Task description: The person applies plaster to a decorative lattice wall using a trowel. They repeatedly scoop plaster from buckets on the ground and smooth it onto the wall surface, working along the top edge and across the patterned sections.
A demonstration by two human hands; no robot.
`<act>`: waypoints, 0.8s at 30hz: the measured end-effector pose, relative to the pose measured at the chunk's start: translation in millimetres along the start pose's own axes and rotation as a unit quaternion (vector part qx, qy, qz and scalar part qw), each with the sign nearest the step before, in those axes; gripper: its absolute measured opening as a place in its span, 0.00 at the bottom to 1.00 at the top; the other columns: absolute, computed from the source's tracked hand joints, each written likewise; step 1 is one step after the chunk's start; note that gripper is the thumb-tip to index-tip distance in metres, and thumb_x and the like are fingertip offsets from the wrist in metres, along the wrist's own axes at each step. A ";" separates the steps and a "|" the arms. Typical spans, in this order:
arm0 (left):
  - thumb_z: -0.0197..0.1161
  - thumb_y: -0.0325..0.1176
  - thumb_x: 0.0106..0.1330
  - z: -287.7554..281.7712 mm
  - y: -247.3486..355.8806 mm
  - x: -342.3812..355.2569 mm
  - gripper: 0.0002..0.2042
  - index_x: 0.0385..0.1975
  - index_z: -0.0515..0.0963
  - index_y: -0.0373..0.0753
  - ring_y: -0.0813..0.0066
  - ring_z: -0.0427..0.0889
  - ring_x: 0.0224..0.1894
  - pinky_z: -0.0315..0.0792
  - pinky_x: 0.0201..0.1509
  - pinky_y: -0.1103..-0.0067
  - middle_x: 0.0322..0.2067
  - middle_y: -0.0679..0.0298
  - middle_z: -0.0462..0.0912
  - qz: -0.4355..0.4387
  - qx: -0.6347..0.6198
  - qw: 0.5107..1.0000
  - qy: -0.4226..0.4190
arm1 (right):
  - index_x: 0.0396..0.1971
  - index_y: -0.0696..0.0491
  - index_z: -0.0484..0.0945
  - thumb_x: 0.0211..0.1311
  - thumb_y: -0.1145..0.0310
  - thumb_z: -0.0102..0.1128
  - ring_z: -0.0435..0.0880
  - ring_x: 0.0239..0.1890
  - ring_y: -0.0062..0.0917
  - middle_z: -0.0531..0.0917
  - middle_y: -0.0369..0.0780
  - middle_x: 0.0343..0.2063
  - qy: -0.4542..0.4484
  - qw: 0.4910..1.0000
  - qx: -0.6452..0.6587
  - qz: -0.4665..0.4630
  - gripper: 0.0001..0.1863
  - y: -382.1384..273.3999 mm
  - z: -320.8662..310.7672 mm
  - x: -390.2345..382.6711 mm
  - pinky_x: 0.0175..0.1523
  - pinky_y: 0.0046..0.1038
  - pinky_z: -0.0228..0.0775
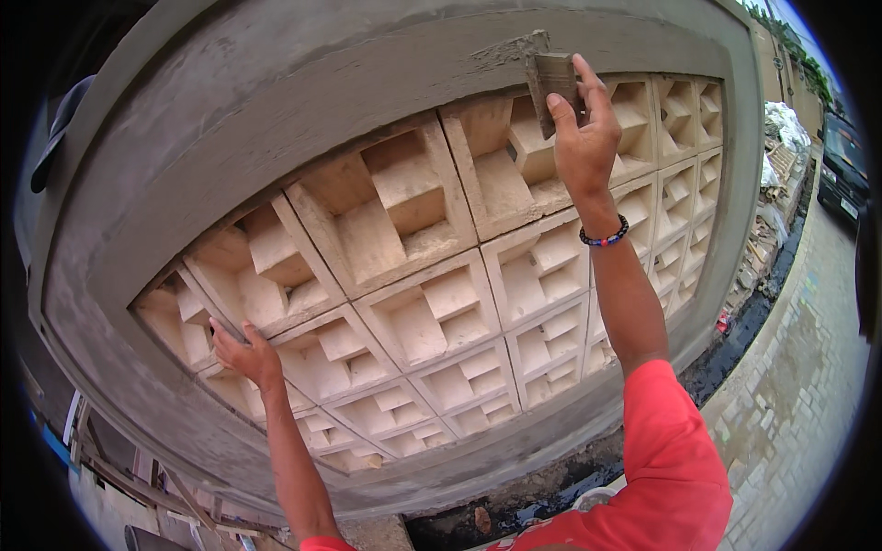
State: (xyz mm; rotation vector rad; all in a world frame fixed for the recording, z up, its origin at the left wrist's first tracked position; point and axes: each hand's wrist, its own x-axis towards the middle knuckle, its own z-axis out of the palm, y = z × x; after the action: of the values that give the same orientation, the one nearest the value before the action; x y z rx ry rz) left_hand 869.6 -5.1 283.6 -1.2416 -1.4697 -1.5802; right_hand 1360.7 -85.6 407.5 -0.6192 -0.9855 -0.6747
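Observation:
In my raised right hand [588, 138] is a hand float [554, 87], a flat board with a block-like grip and grey mortar on it. Its upper end touches or nearly touches the grey plaster band [386, 78] above the vent blocks; the exact contact is hard to tell. A dark beaded bracelet [604, 232] circles that wrist. At lower left, my left hand [246, 356] rests against the pale vent blocks [381, 220], fingers apart and holding nothing. These blocks form a grid with deep square recesses. Rough, wet-looking mortar [510, 53] lies beside the float.
Smooth grey plaster [101, 266] frames the grid. Below the wall runs a dark, wet gutter [735, 367], with rubble [767, 239] alongside. A paved path [781, 404] and a parked dark car [841, 165] are at right. Timber pieces [175, 500] stand at lower left.

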 end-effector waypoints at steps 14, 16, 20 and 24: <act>0.58 0.35 0.65 0.1 0.2 0.4 0.31 0.68 0.57 0.37 0.49 0.60 0.64 0.45 0.69 0.57 0.59 0.51 0.67 0.001 -0.011 1.000 -0.015 | 0.58 0.45 0.74 0.55 0.71 0.59 0.81 0.38 0.39 0.81 0.43 0.35 -0.052 0.947 -0.291 -0.129 0.27 37.6 10.2 58.7 0.46 0.39 0.74; 0.58 0.34 0.65 -0.2 -2.2 0.2 0.31 0.68 0.57 0.37 0.49 0.60 0.64 0.45 0.69 0.57 0.59 0.51 0.67 0.002 -0.013 1.000 -0.017 | 0.59 0.46 0.72 0.54 0.71 0.60 0.81 0.39 0.39 0.82 0.43 0.37 -0.016 0.943 -0.311 -0.116 0.28 73.9 -11.5 71.1 0.46 0.38 0.74; 0.57 0.34 0.65 2.7 -0.2 1.3 0.31 0.67 0.58 0.37 0.50 0.60 0.64 0.46 0.69 0.57 0.59 0.51 0.67 -0.001 -0.009 1.000 -0.015 | 0.60 0.52 0.72 0.54 0.71 0.61 0.84 0.41 0.38 0.84 0.46 0.41 0.060 0.953 -0.291 -0.061 0.29 126.6 -63.3 99.2 0.49 0.35 0.75; 0.57 0.34 0.65 0.2 -0.1 0.6 0.30 0.67 0.58 0.36 0.50 0.61 0.64 0.48 0.68 0.58 0.59 0.51 0.67 -0.007 -0.017 1.000 -0.016 | 0.57 0.58 0.73 0.54 0.70 0.61 0.84 0.46 0.36 0.84 0.49 0.45 0.011 0.992 -0.062 0.108 0.27 101.3 -44.8 88.2 0.54 0.31 0.73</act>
State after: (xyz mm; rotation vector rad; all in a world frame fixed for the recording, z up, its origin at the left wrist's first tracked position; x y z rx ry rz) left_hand 869.3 -4.9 284.1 -1.2827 -1.4812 -1.6076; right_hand 1494.9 -73.7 451.0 -0.8143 -0.8454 -0.5514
